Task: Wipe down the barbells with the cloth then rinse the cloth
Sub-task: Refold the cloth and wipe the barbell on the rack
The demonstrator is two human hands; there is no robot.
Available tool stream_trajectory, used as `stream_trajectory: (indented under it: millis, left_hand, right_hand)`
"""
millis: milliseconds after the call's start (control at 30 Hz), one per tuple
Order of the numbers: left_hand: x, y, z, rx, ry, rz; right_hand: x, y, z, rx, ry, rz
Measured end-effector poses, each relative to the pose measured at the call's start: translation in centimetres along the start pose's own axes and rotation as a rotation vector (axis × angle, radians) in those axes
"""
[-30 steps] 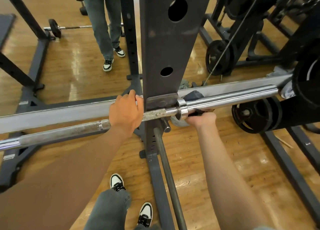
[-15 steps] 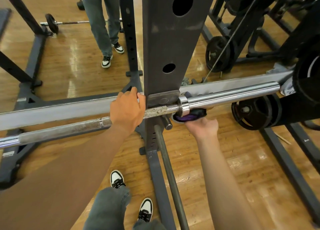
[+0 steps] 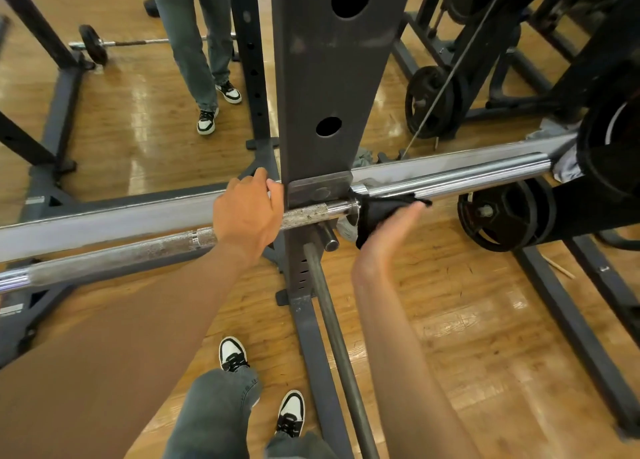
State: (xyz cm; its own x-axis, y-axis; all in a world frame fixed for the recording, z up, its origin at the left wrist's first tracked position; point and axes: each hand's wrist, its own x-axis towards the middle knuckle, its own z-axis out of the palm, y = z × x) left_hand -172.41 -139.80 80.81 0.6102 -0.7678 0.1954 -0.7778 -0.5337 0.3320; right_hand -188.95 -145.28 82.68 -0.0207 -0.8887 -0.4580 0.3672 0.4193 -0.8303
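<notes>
A barbell (image 3: 121,254) lies across the rack, its rough grey shaft on the left and its shiny chrome sleeve (image 3: 467,178) on the right. My left hand (image 3: 247,216) grips the shaft from above, just left of the rack upright. A dark cloth (image 3: 377,211) is draped under the sleeve next to the collar. My right hand (image 3: 388,240) is palm up with straight fingers and presses the cloth against the underside of the sleeve.
The dark rack upright (image 3: 325,78) stands between my hands, with a grey rail (image 3: 104,223) behind the barbell. Black weight plates (image 3: 502,216) hang at the right. Another person's legs (image 3: 194,43) stand beyond, near a second barbell (image 3: 93,43) on the wooden floor.
My right hand has opened from a curled grip around the cloth under the sleeve to a flat palm-up hold, and has shifted slightly right. My left hand has stayed on the shaft.
</notes>
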Motion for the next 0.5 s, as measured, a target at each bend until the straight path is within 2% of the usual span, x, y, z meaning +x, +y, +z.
stream_trajectory:
  millis: [100,167,300,400,500]
  left_hand:
    - [0.0,0.0,0.1,0.005,-0.001,0.007]
    - [0.0,-0.1,0.2,-0.001,0.003,0.022]
    - [0.0,-0.1,0.3,0.005,0.024,0.035]
    - [-0.1,-0.1,0.2,-0.004,0.021,0.031]
    - [0.0,0.0,0.1,0.001,0.020,0.036]
  right_hand:
    - [0.0,2.2,0.6,-0.504,-0.034,-0.200]
    - [0.6,3.7,-0.8,-0.724,-0.076,-0.370]
    - [2.2,4.9,-3.2,-0.978,-0.097,-0.583]
    - [3.3,4.5,-4.0,-1.218,-0.075,-0.809]
    - [5.2,1.2,-4.2,-1.406,-0.217,-0.980]
